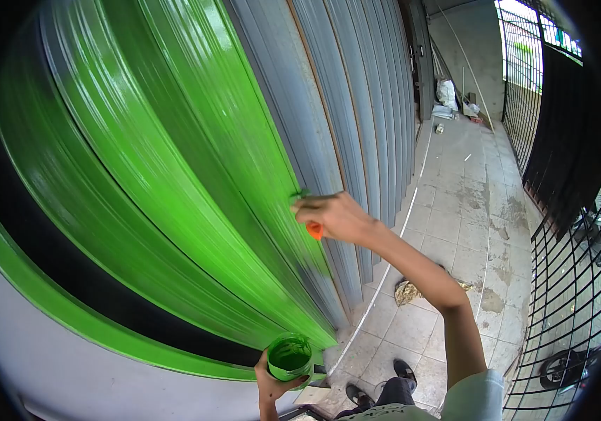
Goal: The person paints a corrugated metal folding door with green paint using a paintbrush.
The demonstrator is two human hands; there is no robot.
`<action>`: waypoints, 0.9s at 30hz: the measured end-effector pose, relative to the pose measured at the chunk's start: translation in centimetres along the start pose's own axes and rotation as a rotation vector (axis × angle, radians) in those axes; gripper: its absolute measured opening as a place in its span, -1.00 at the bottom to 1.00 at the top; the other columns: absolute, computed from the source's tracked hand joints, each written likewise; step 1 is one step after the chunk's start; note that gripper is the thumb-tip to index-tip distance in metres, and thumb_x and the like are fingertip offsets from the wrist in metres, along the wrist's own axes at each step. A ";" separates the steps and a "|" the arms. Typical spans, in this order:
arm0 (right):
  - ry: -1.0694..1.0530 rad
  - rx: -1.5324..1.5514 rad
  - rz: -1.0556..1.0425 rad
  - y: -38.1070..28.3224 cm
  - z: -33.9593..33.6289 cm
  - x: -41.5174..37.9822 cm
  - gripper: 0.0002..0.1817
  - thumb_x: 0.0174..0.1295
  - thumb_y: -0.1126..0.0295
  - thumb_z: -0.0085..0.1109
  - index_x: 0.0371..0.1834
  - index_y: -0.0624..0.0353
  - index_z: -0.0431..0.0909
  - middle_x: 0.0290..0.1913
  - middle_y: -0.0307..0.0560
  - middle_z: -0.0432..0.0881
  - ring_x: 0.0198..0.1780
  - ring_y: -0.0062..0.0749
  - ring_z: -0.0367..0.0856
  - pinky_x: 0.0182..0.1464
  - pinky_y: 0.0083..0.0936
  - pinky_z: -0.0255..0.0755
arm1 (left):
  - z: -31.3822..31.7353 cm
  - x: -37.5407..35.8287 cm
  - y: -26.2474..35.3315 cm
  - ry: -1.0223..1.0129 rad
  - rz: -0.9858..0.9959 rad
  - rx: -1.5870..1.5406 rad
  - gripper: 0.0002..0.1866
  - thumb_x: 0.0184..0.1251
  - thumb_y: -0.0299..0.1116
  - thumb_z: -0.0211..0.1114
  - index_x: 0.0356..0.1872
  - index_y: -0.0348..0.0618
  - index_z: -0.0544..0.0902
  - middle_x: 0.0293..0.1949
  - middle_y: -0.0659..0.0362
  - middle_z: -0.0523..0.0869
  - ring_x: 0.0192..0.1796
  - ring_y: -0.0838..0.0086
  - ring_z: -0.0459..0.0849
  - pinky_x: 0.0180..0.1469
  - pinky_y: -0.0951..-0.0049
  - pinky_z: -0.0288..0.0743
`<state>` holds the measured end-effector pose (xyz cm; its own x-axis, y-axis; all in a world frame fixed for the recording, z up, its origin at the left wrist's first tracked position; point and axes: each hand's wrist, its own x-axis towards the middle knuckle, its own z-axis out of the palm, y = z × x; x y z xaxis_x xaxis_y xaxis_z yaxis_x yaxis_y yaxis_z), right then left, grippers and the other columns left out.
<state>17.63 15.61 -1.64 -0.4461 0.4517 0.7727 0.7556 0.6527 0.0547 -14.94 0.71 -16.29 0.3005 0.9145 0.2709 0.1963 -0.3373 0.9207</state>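
My right hand is closed around a paintbrush with an orange handle. Green paint colours its bristles, which are at the edge of the wet green part of the folding metal door. Lower down, my left hand grips an open paint can from the side. Green paint coats the can's inside and rim. Glossy green covers the door's panels on the left, while grey panels continue to the right of the brush.
A tiled floor runs along the door, with a white track line beside it. A crumpled cloth lies near my feet. Black metal bars stand on the right. White sacks and leaning poles are at the far end.
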 end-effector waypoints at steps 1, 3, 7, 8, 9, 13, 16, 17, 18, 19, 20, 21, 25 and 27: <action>0.175 -0.042 -0.041 -0.6 -2.6 2.3 -0.82 -0.04 0.63 0.25 -0.43 0.11 0.48 -0.09 -0.20 0.72 -0.15 -0.28 0.75 -0.35 -0.47 0.65 | 0.0 0.0 -0.1 0.002 0.010 -0.026 -0.15 -0.48 -0.30 0.72 0.06 -0.30 0.59 -0.07 0.06 0.75 -0.03 0.36 0.72 0.13 0.31 0.55; 0.399 -0.097 -0.091 -0.2 -4.9 4.9 -0.85 -0.01 0.62 0.24 -0.42 0.13 0.50 -0.01 -0.17 0.72 -0.03 -0.26 0.73 -0.33 -0.50 0.68 | 0.0 0.2 -0.2 -0.017 -0.007 -0.031 -0.15 -0.47 -0.30 0.72 0.07 -0.30 0.59 -0.07 0.06 0.75 -0.03 0.36 0.72 0.13 0.32 0.55; 0.359 -0.175 -0.093 0.9 -2.1 3.1 -0.89 0.07 0.60 0.22 -0.37 0.14 0.57 0.12 -0.11 0.67 0.12 -0.23 0.67 -0.29 -0.59 0.74 | 0.0 0.2 0.1 -0.025 -0.019 -0.004 -0.14 -0.45 -0.28 0.72 0.08 -0.31 0.58 -0.06 0.05 0.75 -0.01 0.38 0.72 0.13 0.33 0.55; 0.288 -0.231 -0.065 0.8 0.6 0.5 -0.90 0.08 0.59 0.23 -0.38 0.14 0.56 0.14 -0.11 0.66 0.13 -0.23 0.67 -0.30 -0.61 0.74 | 0.0 0.4 -0.2 -0.025 -0.009 -0.026 -0.14 -0.45 -0.27 0.72 0.08 -0.31 0.58 -0.06 0.05 0.75 -0.01 0.38 0.72 0.13 0.33 0.55; 0.241 -0.237 -0.069 0.5 3.4 -2.5 -0.90 0.09 0.59 0.22 -0.40 0.12 0.56 0.12 -0.10 0.67 0.13 -0.23 0.67 -0.32 -0.61 0.74 | 0.0 0.3 -0.6 -0.025 0.000 -0.050 -0.13 -0.44 -0.26 0.72 0.09 -0.31 0.58 -0.06 0.05 0.76 0.00 0.38 0.73 0.14 0.33 0.55; -0.130 -0.179 -0.013 -2.5 12.1 -15.5 -0.89 0.08 0.51 0.22 -0.36 0.01 0.57 0.07 -0.25 0.66 0.05 -0.39 0.70 -0.34 -0.63 0.70 | 0.1 0.3 -0.8 -0.022 -0.029 -0.043 -0.12 -0.44 -0.23 0.73 0.09 -0.32 0.58 -0.07 0.05 0.76 0.00 0.38 0.73 0.14 0.34 0.56; -0.513 0.039 0.160 -4.9 16.5 -22.1 -0.91 0.05 0.39 0.26 -0.36 -0.04 0.59 -0.05 -0.25 0.62 0.05 -0.41 0.65 -0.27 -0.46 0.67 | 0.2 0.4 -0.9 -0.016 -0.052 -0.016 -0.11 -0.44 -0.22 0.74 0.09 -0.33 0.57 -0.07 0.05 0.76 -0.01 0.39 0.74 0.14 0.35 0.57; -0.523 0.045 0.160 -4.8 17.7 -22.8 -0.89 0.05 0.37 0.26 -0.33 -0.04 0.59 -0.03 -0.29 0.63 0.02 -0.42 0.67 -0.27 -0.46 0.67 | 0.2 0.3 -0.9 -0.015 -0.056 -0.018 -0.11 -0.44 -0.21 0.74 0.09 -0.33 0.57 -0.07 0.05 0.76 -0.02 0.40 0.74 0.13 0.36 0.57; -0.531 0.048 0.159 -4.6 18.9 -23.1 -0.87 0.06 0.35 0.27 -0.31 -0.05 0.59 -0.02 -0.33 0.64 -0.01 -0.44 0.69 -0.28 -0.45 0.67 | 0.2 0.5 -1.1 -0.016 -0.055 -0.020 -0.11 -0.43 -0.20 0.74 0.09 -0.33 0.57 -0.07 0.05 0.76 -0.02 0.40 0.74 0.13 0.36 0.57; -0.496 0.020 0.154 -4.4 19.1 -22.0 -0.86 0.05 0.38 0.28 -0.30 -0.04 0.59 -0.03 -0.34 0.64 -0.02 -0.45 0.70 -0.29 -0.47 0.67 | 0.2 0.4 -1.2 -0.017 -0.058 -0.023 -0.11 -0.43 -0.20 0.74 0.09 -0.33 0.57 -0.08 0.05 0.76 -0.02 0.41 0.74 0.13 0.36 0.58; -0.461 -0.008 0.150 -4.2 19.4 -20.9 -0.83 0.03 0.40 0.30 -0.28 -0.04 0.59 -0.04 -0.35 0.65 -0.03 -0.46 0.70 -0.31 -0.48 0.66 | 0.3 0.3 -1.3 -0.017 -0.070 -0.033 -0.11 -0.43 -0.19 0.74 0.09 -0.33 0.57 -0.08 0.05 0.76 -0.02 0.41 0.74 0.13 0.36 0.58; -0.351 -0.014 0.164 -3.5 18.3 -17.6 -0.84 0.02 0.45 0.29 -0.31 -0.01 0.58 -0.02 -0.27 0.65 -0.02 -0.41 0.71 -0.29 -0.46 0.66 | 0.3 0.4 -1.3 -0.016 -0.081 -0.043 -0.11 -0.43 -0.19 0.74 0.09 -0.33 0.57 -0.08 0.05 0.76 -0.02 0.41 0.74 0.13 0.36 0.58; 0.043 -0.072 0.127 -4.6 11.1 -7.0 -0.84 -0.03 0.51 0.33 -0.41 0.06 0.53 0.07 -0.06 0.66 0.04 -0.28 0.70 -0.22 -0.45 0.69 | 0.1 0.1 -0.8 -0.007 -0.092 -0.022 -0.09 -0.44 -0.17 0.74 0.10 -0.34 0.57 -0.08 0.05 0.76 -0.02 0.41 0.74 0.13 0.37 0.57; 0.235 -0.194 0.024 -5.5 9.6 -5.7 -0.85 -0.01 0.49 0.33 -0.45 0.06 0.51 0.10 0.00 0.65 0.06 -0.21 0.70 -0.18 -0.45 0.70 | 0.0 0.2 -0.5 0.018 -0.115 -0.040 -0.07 -0.45 -0.17 0.75 0.10 -0.35 0.56 -0.07 0.04 0.76 -0.01 0.40 0.74 0.13 0.37 0.57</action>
<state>11.39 15.35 -12.41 -0.3213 0.2976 0.8990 0.8521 0.5051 0.1373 -14.95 1.01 -16.73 0.2609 0.9508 0.1672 0.1907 -0.2205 0.9566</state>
